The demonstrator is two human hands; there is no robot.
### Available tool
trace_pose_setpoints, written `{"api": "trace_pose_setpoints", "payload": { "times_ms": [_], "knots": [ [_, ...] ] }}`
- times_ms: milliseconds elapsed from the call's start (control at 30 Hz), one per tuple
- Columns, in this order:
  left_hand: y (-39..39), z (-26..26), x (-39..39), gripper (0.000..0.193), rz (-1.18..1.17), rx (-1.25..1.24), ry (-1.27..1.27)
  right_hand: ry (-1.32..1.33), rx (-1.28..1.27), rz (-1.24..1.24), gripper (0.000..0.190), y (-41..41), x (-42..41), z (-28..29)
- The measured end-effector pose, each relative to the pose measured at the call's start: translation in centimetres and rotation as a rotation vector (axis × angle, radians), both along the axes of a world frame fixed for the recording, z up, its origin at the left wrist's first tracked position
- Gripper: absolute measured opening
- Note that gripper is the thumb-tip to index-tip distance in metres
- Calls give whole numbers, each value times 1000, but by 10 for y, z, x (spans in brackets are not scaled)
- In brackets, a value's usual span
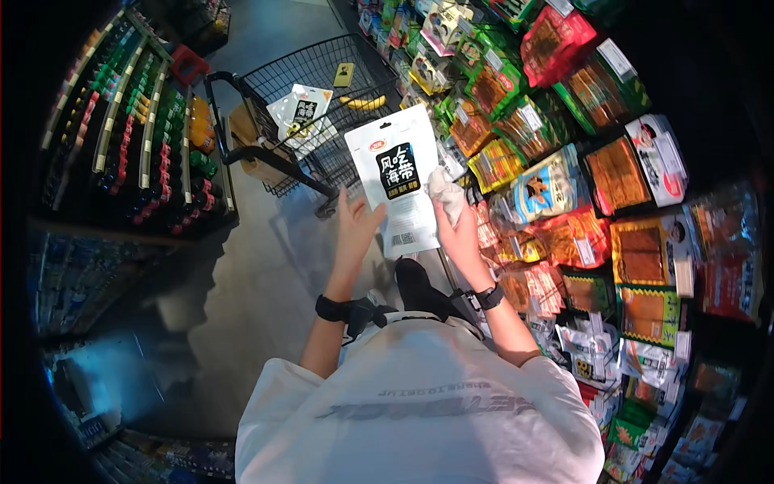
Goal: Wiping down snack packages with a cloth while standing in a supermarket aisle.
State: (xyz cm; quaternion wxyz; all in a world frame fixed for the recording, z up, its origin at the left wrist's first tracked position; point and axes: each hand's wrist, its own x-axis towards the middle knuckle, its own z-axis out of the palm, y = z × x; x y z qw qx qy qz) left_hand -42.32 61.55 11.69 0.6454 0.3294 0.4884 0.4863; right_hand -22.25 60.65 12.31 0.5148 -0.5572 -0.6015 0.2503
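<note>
A white snack pouch [398, 212] with a black printed panel is held upright before me. My right hand [461, 237] grips its right edge and also holds a crumpled white tissue or cloth [446, 192]. At the pouch's left edge is my left hand [354, 233], its fingers spread and its thumb tip at or very near the pouch. Beyond stands a black wire shopping cart [289, 59]. In the cart are a similar white pouch [300, 118], a yellow banana [364, 103] and a yellow phone-like rectangle [343, 75].
Packaged snacks [532, 187] hang densely on the right-hand shelving, close to my right arm. Bottles line a shelf rack [145, 121] on the left. The cart's handle [266, 155] faces my left side. Grey floor [254, 266] runs along the aisle.
</note>
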Motion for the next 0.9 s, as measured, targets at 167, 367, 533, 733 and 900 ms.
{"api": "trace_pose_setpoints", "payload": {
  "times_ms": [167, 367, 533, 733, 900],
  "knots": [
    [62, 31, 20, 98, 8, -67, -247, -261, 20, 278, 45, 43, -4, 13],
    [139, 48, 54, 42, 27, -41, -493, 35, -84, 567, 35, 112, 6, 26],
    [190, 65, 93, 46, -9, -27, -547, 152, 90, 288, 57, 175, 39, 45],
    [228, 70, 132, 49, -87, -45, -478, -54, 205, 163, 54, 217, 59, 40],
    [263, 54, 130, 48, -284, -129, -298, 685, -239, 87, 40, 273, 92, -19]
  ]
}}
